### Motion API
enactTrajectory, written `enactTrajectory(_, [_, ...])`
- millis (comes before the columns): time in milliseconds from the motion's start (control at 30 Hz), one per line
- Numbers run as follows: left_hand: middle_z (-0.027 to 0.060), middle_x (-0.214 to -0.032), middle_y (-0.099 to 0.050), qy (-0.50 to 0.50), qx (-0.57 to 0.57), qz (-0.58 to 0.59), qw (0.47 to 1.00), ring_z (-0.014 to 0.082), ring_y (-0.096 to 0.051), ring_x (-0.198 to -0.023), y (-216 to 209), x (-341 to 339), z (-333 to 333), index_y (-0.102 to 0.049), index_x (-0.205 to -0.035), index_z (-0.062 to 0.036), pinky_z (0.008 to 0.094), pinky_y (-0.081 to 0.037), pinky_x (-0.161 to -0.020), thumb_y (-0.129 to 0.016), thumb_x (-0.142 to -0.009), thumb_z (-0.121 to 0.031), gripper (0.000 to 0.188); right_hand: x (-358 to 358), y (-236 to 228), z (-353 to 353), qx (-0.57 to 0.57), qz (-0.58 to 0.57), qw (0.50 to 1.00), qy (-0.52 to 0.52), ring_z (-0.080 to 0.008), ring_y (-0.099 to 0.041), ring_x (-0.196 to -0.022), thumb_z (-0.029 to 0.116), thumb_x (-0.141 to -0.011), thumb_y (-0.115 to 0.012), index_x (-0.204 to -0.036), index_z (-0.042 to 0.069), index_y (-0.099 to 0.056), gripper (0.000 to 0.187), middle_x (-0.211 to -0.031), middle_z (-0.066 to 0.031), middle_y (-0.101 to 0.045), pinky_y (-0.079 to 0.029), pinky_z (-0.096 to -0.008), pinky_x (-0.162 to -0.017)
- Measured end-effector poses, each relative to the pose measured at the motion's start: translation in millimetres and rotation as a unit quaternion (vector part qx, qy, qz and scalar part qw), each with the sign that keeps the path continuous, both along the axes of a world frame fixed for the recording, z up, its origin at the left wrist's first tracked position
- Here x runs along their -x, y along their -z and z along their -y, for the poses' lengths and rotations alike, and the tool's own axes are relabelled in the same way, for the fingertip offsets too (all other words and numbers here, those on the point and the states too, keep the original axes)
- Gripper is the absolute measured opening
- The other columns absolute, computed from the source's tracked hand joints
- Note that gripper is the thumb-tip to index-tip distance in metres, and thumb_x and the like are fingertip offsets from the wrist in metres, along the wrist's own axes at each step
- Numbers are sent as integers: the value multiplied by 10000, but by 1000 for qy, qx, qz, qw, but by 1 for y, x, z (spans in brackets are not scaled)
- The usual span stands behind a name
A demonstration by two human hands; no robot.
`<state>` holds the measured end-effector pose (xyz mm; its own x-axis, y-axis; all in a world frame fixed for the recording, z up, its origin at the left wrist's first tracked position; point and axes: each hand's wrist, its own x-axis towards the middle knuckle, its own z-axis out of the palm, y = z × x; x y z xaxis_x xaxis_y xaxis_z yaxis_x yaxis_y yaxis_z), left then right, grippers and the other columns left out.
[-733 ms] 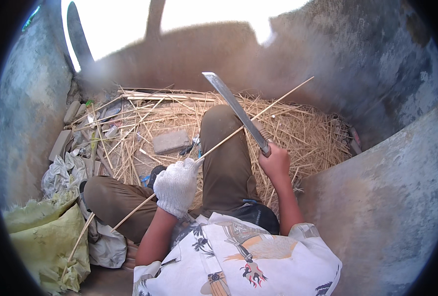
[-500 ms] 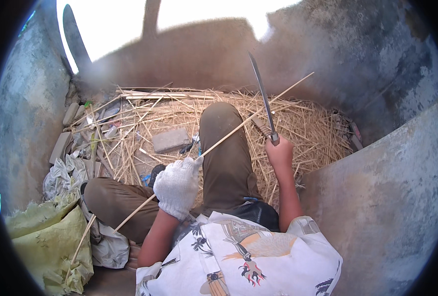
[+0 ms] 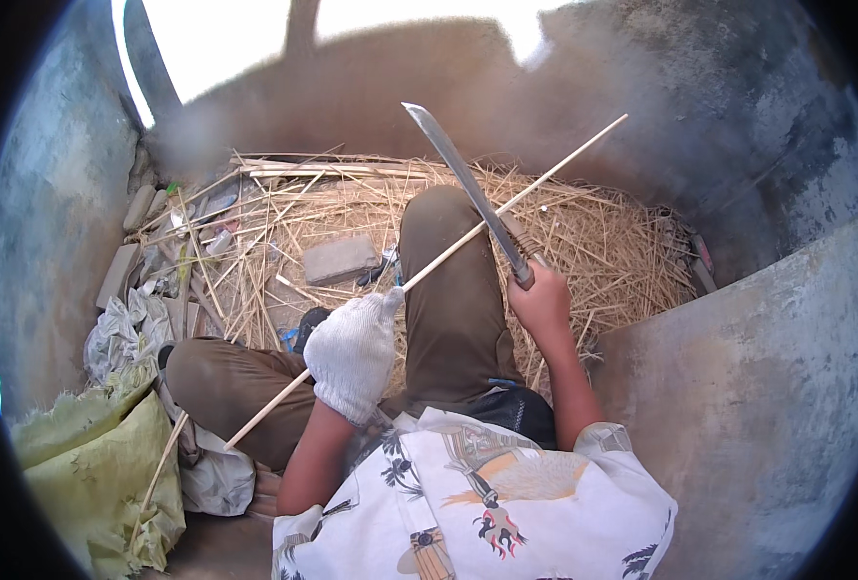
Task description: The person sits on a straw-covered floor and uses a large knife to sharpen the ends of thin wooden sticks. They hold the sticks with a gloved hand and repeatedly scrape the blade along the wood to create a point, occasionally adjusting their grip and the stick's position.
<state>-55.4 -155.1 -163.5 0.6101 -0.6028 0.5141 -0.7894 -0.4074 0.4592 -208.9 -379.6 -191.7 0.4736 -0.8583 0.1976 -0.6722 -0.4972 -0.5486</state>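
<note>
My left hand (image 3: 353,350), in a white knitted glove, is closed round a long thin pale stick (image 3: 566,160). The stick slants from beside my bent left leg up over my right knee to the far right. My bare right hand (image 3: 543,302) grips a long curved knife (image 3: 456,166) by its handle. Its blade points up and to the left and crosses the stick above my right knee; whether the two touch I cannot tell.
Pale strips and shavings (image 3: 612,251) cover the ground ahead. A brick (image 3: 340,259) lies left of my right knee, with rubble farther left. A yellow-green woven sack (image 3: 100,474) lies at the lower left. Concrete walls (image 3: 757,387) stand close around me.
The knife has swung left, from nearly upright to slanting across the stick. My right hand has turned with it, while my left hand keeps its grip almost in place.
</note>
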Motion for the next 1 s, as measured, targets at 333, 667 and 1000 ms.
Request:
enactTrajectory(333, [74,-713,-632,-8,-45,140,989,288,-658,-667,-21,-6,-2,-673,-846,-121,421,-513,-590,-684,-976,-274,201,9,3,1,10,-31,999,-3,-444,-676,-718,282,-855,-700,-815,64,-684,222,-715,-198,-681,-531,-513,-678])
enactTrajectory(667, [94,-850,-721,0,-42,32,999,284,-704,-758,-7,-5,-2,-774,-987,-122,401,-552,-654,-681,-982,-165,103,7,9,-3,9,15,1000,-6,-444,-657,-694,256,-837,-711,-804,51,-674,211,-696,-209,-656,-516,-502,-650])
enactTrajectory(1000, [120,-791,-691,3,-45,13,999,308,-682,-694,-9,-4,3,-748,-894,-86,405,-530,-610,-689,-994,-212,172,2,22,11,54,14,998,-17,-425,-674,-679,258,-830,-707,-785,72,-675,194,-675,-185,-665,-528,-508,-638])
